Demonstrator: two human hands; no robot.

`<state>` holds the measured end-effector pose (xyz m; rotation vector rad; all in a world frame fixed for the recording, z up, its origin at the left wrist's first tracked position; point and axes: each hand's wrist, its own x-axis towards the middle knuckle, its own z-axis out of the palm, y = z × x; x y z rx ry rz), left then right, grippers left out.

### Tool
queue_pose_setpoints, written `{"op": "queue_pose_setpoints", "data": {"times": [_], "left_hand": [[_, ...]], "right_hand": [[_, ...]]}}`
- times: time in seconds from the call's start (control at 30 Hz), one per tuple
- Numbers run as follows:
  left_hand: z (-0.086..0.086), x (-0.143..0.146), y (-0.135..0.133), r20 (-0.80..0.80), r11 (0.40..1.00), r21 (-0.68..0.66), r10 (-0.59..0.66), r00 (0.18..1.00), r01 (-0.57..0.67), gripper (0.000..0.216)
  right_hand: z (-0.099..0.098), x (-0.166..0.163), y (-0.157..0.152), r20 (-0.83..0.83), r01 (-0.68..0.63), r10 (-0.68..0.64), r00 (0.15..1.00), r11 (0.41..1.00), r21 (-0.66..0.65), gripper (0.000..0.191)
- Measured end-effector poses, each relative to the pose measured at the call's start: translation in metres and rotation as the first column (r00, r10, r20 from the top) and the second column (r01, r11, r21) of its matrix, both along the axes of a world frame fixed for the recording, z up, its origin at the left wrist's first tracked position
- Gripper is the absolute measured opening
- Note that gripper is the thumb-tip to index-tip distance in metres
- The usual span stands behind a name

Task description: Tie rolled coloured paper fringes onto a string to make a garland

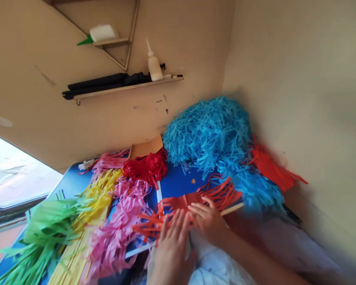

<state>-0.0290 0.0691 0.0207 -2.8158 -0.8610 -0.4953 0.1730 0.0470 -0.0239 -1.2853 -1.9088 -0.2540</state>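
Observation:
A sheet of orange-red fringed paper (180, 201) lies at the near edge of the blue table, its cut strips spreading to both sides. My left hand (174, 233) rests on its near edge, fingers stretched out and fairly close together. Beside it, my right hand (207, 219) lies on the paper too, with its fingers extended over the middle. Part of the sheet is hidden beneath both hands. Pink fringed paper (126, 213) lies just left of my left hand. Beyond the sheet is a bundle of dark red fringe (146, 168).
A large blue fringe heap (210, 132) fills the back right corner, with red paper (273, 168) by the wall. Yellow fringe (99, 194) and green fringe (47, 225) cover the left side of the table (178, 180). A wall shelf (127, 88) holds a glue bottle (154, 67).

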Motion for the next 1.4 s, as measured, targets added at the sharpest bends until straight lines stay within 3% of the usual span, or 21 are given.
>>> {"op": "queue_pose_setpoints", "data": {"times": [0.07,0.13,0.27,0.37,0.47,0.57,0.63,0.83,1.2,1.27,1.33,1.4], "left_hand": [[-0.013,0.036,0.000,0.092,0.998,-0.052,0.022,0.996,-0.017,0.057],[-0.025,0.051,0.010,0.164,0.991,-0.127,0.059,0.985,-0.038,0.048],[-0.034,0.034,0.034,0.206,0.957,-0.290,0.090,0.974,-0.027,0.036],[-0.030,0.021,0.048,0.172,0.926,-0.363,0.170,0.970,-0.098,0.026],[-0.026,0.024,0.060,0.123,0.896,-0.392,0.275,0.954,-0.207,0.024],[-0.023,0.036,0.069,0.060,0.867,-0.400,0.349,0.935,-0.298,0.025],[-0.021,0.043,0.073,0.010,0.847,-0.400,0.387,0.922,-0.352,0.027],[-0.013,0.054,0.081,-0.129,0.808,-0.391,0.426,0.896,-0.441,0.029],[-0.014,0.057,0.086,-0.236,0.771,-0.422,0.414,0.879,-0.477,0.031],[-0.012,0.057,0.085,-0.216,0.789,-0.386,0.427,0.878,-0.478,0.028],[-0.010,0.057,0.085,-0.135,0.849,-0.277,0.429,0.893,-0.449,0.022],[-0.007,0.057,0.086,-0.093,0.933,-0.177,0.302,0.949,-0.314,0.017]], "right_hand": [[-0.001,0.008,-0.003,0.014,-0.024,0.025,1.000,0.998,-0.060,0.023],[-0.002,0.021,-0.004,0.022,-0.070,0.074,0.997,0.989,-0.127,0.025],[0.004,0.051,-0.002,-0.072,-0.133,0.115,0.991,0.923,-0.362,0.022],[0.013,0.061,0.005,-0.123,-0.058,-0.005,0.992,0.866,-0.497,0.006],[0.019,0.057,0.015,-0.060,0.131,-0.194,0.979,0.829,-0.543,0.016],[0.018,0.048,0.023,0.061,0.312,-0.331,0.942,0.789,-0.529,0.018],[0.016,0.045,0.028,0.110,0.362,-0.358,0.927,0.783,-0.506,0.017],[0.008,0.048,0.035,0.115,0.386,-0.379,0.918,0.788,-0.480,0.021],[0.008,0.049,0.038,0.101,0.384,-0.390,0.915,0.768,-0.513,0.025],[0.010,0.051,0.039,0.098,0.396,-0.407,0.908,0.760,-0.515,0.021],[0.013,0.053,0.038,0.102,0.449,-0.460,0.882,0.756,-0.476,0.014],[0.018,0.054,0.035,0.119,0.507,-0.503,0.856,0.768,-0.391,0.015]]}}
